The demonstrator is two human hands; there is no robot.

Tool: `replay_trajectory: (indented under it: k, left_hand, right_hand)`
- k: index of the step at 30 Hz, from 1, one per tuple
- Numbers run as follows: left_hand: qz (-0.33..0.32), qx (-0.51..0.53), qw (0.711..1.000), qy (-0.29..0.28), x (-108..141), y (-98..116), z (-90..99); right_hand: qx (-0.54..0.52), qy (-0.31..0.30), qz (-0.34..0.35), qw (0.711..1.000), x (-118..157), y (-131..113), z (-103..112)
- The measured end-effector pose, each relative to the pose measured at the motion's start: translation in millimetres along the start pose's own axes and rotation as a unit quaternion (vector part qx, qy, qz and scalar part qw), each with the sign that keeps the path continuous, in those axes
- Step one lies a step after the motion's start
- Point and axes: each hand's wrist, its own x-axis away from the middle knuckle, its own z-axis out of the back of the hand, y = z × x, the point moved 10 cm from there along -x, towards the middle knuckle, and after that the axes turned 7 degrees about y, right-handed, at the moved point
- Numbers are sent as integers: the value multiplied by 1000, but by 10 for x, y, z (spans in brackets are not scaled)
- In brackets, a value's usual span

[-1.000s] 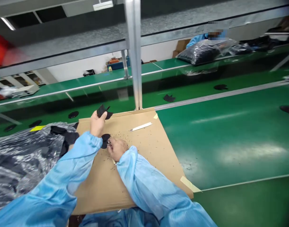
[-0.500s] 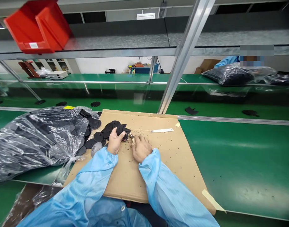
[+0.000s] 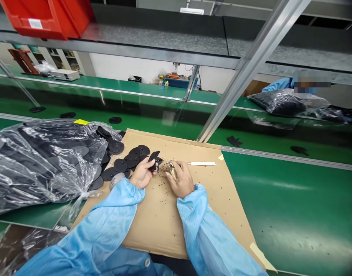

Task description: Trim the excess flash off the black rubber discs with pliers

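Observation:
My left hand [image 3: 143,173] is closed on a few thin black discs [image 3: 153,160], held tilted above the cardboard sheet [image 3: 152,230]. In my right hand [image 3: 181,180] is a small metallic tool [image 3: 172,168], with its head toward the discs and a small gap between them. A pile of loose black discs [image 3: 120,165] lies just left of my left hand. Small black specks are scattered on the cardboard beneath and around both hands. A white, narrow knife-like tool [image 3: 202,163] lies on the cardboard to the right.
A clear plastic bag of black discs [image 3: 49,161] fills the left side. A slanted metal post [image 3: 236,92] rises behind the cardboard. A red bin [image 3: 49,19] is on the shelf above. A person in blue sleeves [image 3: 279,84] is at the far right.
My right hand and the metallic tool have moved right, away from the discs. The discs in my left hand are turned more on edge. The camera view has tilted.

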Motion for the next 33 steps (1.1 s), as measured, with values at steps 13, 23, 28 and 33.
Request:
replay_trajectory:
  k: [13, 23, 28, 33]
  left_hand:
    - [27, -2, 999, -25, 30, -63, -75]
    - [55, 41, 997, -34, 56, -90, -66]
    - [44, 20, 999, -19, 58, -74, -53]
    - [-34, -16, 999, -23, 86, 69, -109]
  right_hand:
    - [42, 39, 46, 997, 19, -44, 36]
    - [121, 24, 62, 990, 33, -82, 16]
    - [129, 3, 35, 991, 53, -30, -32]
    - [16, 25, -18, 999, 52, 58, -4]
